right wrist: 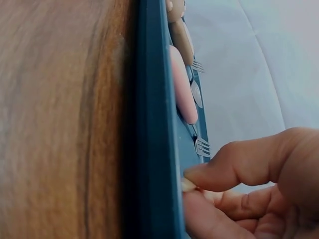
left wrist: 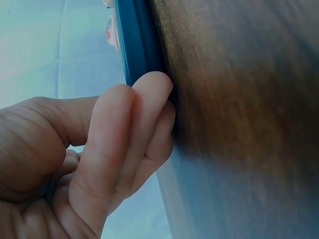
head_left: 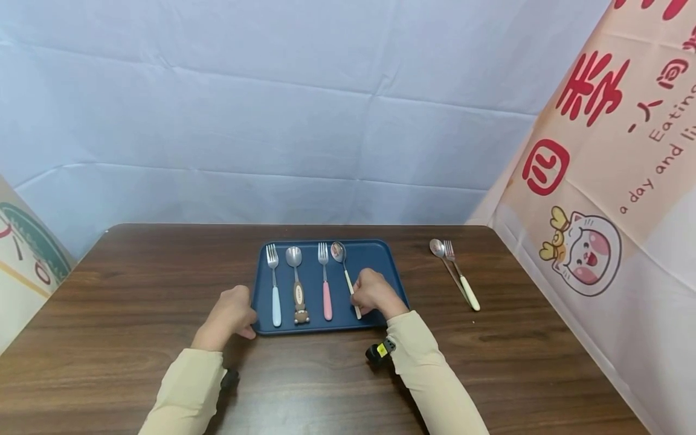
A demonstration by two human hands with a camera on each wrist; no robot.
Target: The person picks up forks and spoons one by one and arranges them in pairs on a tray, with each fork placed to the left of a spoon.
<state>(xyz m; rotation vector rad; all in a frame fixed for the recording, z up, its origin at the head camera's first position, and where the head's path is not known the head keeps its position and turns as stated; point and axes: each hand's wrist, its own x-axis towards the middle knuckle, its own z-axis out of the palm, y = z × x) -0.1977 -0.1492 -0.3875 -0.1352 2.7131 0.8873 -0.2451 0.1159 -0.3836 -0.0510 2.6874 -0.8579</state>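
Note:
A dark blue tray (head_left: 304, 241) lies on the table. My left hand (head_left: 232, 311) grips its front left corner, the curled fingers (left wrist: 112, 119) right at the rim in the left wrist view. With thumb and fingertips, my right hand (head_left: 375, 291) pinches the cream handle of a spoon (head_left: 348, 281) at the right of the row on the tray. Left of that spoon lie a pink-handled fork (head_left: 326, 290), a spoon with a brown bear handle (head_left: 298, 290) and a light-blue-handled fork (head_left: 275, 290), their heads toward the back.
On the wooden table (head_left: 136, 290), right of the tray, another spoon (head_left: 437, 248) and a fork with a pale yellow handle (head_left: 467, 293) lie side by side. A pale cloth (head_left: 272, 133) hangs behind the table, and a printed banner (head_left: 603, 169) hangs on the right.

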